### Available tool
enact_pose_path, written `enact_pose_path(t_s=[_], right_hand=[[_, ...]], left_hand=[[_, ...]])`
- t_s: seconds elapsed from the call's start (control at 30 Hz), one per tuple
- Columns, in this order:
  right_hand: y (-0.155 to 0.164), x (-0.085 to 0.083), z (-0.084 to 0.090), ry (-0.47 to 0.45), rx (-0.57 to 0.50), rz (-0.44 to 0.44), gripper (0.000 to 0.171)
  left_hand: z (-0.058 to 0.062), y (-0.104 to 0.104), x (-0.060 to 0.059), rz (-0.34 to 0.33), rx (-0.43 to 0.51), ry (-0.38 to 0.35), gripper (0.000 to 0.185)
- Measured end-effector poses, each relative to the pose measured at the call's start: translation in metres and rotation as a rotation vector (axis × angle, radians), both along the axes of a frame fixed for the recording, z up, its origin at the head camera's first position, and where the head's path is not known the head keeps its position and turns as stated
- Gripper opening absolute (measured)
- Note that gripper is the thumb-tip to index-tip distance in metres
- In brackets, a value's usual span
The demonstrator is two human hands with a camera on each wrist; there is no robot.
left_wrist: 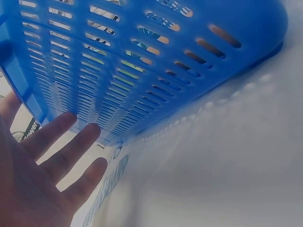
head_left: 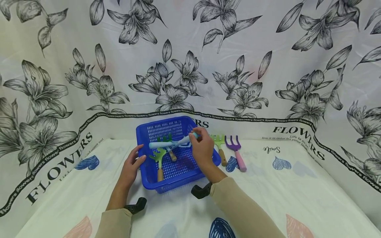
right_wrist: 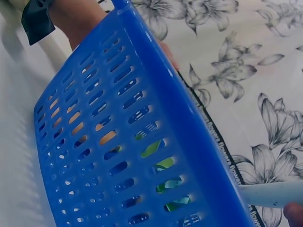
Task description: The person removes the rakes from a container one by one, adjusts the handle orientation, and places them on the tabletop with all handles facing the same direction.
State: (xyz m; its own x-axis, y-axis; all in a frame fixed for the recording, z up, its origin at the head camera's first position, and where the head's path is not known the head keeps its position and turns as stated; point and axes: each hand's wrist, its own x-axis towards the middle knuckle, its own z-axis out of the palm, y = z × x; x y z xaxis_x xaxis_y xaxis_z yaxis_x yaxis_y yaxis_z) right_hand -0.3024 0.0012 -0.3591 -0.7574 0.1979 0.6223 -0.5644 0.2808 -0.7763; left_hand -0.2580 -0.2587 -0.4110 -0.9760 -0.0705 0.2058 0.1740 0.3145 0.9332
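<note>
My right hand [head_left: 203,147] pinches a light blue-handled garden tool [head_left: 185,140] over the blue plastic basket [head_left: 144,172]; its head is too small to make out. A second light blue-handled tool [head_left: 159,144] lies crosswise under it, across the basket. In the right wrist view, the held tool's pale handle [right_wrist: 267,193] shows beyond the basket rim. My left hand [head_left: 131,166] rests against the basket's left side, thumb at the rim; three straight, spread fingers show in the left wrist view. Inside lie a light green hand rake [head_left: 159,157] and a dark green fork with a wooden handle [head_left: 172,156].
Right of the basket, a light green hand rake with a wooden handle [head_left: 222,157] and a purple hand fork with a pink handle [head_left: 239,160] lie on the white patterned cloth [head_left: 268,195]. A floral curtain [head_left: 190,39] hangs behind.
</note>
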Motion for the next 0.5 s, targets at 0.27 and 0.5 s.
enact_pose_path(t_s=[0.27, 0.5], right_hand=[[0.016, 0.002, -0.002, -0.026, -0.053, 0.025, 0.017], [0.032, 0.008, -0.001, -0.106, -0.039, 0.054, 0.018]], left_hand=[[-0.019, -0.007, -0.013, 0.014, -0.011, 0.028, 0.057], [-0.018, -0.007, -0.011, 0.012, 0.002, 0.034, 0.059]])
